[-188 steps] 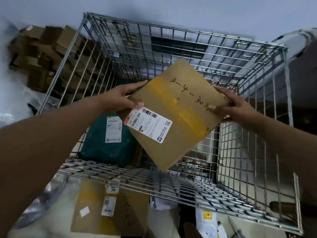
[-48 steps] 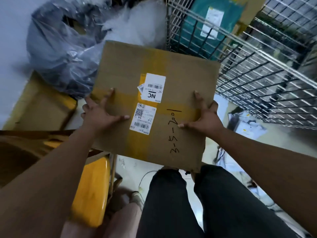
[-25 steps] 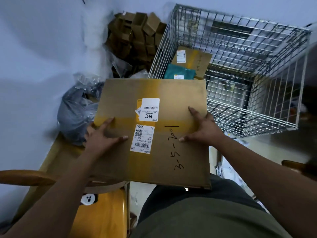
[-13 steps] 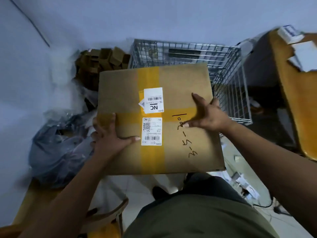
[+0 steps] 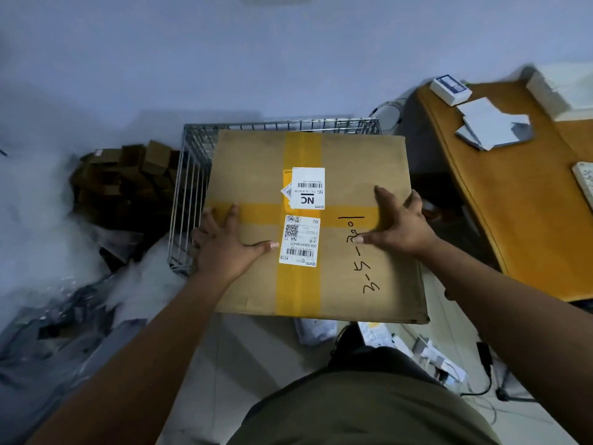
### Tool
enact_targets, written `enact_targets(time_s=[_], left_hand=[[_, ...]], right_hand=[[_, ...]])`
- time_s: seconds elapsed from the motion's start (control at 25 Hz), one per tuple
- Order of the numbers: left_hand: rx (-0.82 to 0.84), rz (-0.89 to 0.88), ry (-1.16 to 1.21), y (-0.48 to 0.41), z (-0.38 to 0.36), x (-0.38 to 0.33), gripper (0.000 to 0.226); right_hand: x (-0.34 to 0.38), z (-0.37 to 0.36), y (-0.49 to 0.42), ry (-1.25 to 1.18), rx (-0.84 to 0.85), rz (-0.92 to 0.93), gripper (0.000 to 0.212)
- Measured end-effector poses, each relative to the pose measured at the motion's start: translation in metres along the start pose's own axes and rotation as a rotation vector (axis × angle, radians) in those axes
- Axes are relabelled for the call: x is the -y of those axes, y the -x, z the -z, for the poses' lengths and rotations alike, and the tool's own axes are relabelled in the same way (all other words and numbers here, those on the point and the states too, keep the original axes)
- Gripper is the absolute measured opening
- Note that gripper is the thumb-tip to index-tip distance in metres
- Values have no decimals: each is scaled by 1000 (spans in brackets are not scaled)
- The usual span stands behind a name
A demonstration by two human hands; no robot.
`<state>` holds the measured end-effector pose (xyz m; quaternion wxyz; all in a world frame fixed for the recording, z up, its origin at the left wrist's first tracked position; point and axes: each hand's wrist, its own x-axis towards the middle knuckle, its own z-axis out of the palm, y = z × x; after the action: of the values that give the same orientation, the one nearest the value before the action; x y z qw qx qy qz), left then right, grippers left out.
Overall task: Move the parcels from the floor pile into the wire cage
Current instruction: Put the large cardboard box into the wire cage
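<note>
Now mid-carry: left hand (image 5: 224,248) & right hand (image 5: 398,229) clamp the flat cardboard parcel (image 5: 337,277) above the wire cage (image 5: 192,175); next, prob. lower it in.

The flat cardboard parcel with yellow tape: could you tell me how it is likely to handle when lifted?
The cardboard parcel probably stays stiff: it lies flat between the left hand and right hand without sagging. Likely light for its size, since open palms at its sides carry it. Smooth yellow tape might be slippery.
</note>
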<state>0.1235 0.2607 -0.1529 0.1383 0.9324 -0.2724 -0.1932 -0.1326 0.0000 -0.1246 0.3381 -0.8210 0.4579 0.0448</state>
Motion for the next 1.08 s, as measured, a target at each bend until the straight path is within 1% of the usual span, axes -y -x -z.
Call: enact_targets(time_s=[0.16,0.36,0.56,0.64,0.76,0.96,1.08], left_hand=[[0,5,-20,-60,-6,-33,125],[45,-27,29,-142,-22,-41,126],[100,-58,-2,-209,-49,-36,131],[126,-108,-17,-231,-66,-29,130],[200,-150,-48,-261,-102,-23,127],[307,-116,-17,-294,-169,-25,127],[353,-67,-22,-309,-209,-22,123]], right_hand=[[-3,29,-64,10,31,-13,123],[9,40,-155,14,40,-35,126],[7,15,-224,-13,19,-79,125],[0,-1,-245,-11,-13,-100,125],[-22,-27,-275,6,-3,-157,124],[-77,-64,-329,23,18,-152,122],[-110,-90,-363,80,69,-132,122]])
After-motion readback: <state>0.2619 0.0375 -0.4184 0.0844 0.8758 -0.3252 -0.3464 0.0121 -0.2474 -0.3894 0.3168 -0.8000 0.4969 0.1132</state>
